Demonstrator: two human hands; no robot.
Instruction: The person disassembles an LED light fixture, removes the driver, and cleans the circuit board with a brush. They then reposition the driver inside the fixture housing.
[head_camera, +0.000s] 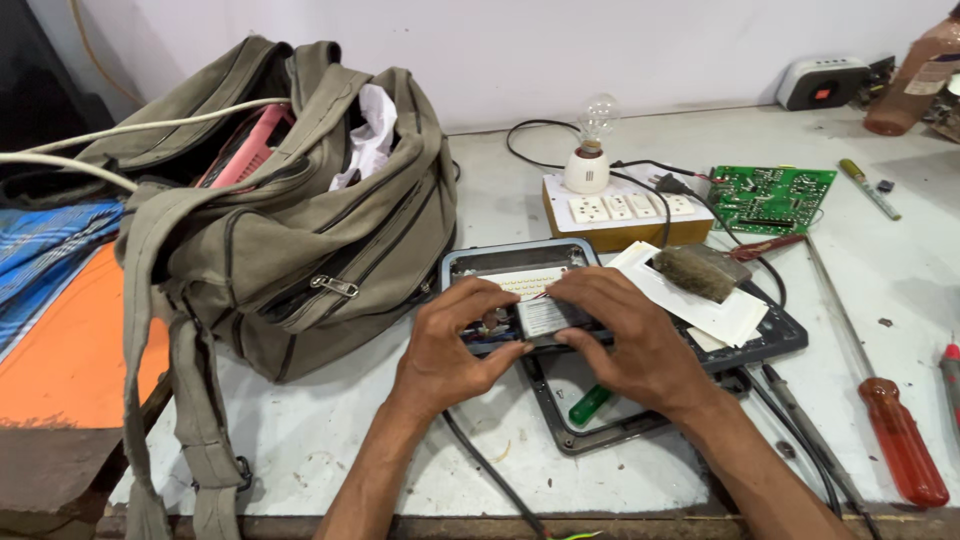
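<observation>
From my remote seat the biggest thing I see is the white workbench (400, 420), and on its left half slumps an olive canvas bag (290, 230), unzipped, with a white cloth and something pink showing at the top. Right of the bag, in front of me, lies an opened dark flat housing (770, 335) with a grey frame (600, 435) beneath it. Behind it stands a wooden socket board (625, 215) carrying a clear bulb (597, 118), and to its right lies a green circuit board (772, 198). A brush (695, 272) rests on white paper on the housing. A red-handled screwdriver (895, 425) lies near the bench's right edge. My left hand (450, 345) and right hand (625, 335) meet over the housing's middle, both pinching a small dark module (540, 320) with a pale label: left thumb and fingers curl around its left end, right fingers lie across its top with the thumb under its near edge. The module sits just above the housing, between the bag and the brush. A green-handled tool (590, 404) lies just under my right palm.
</observation>
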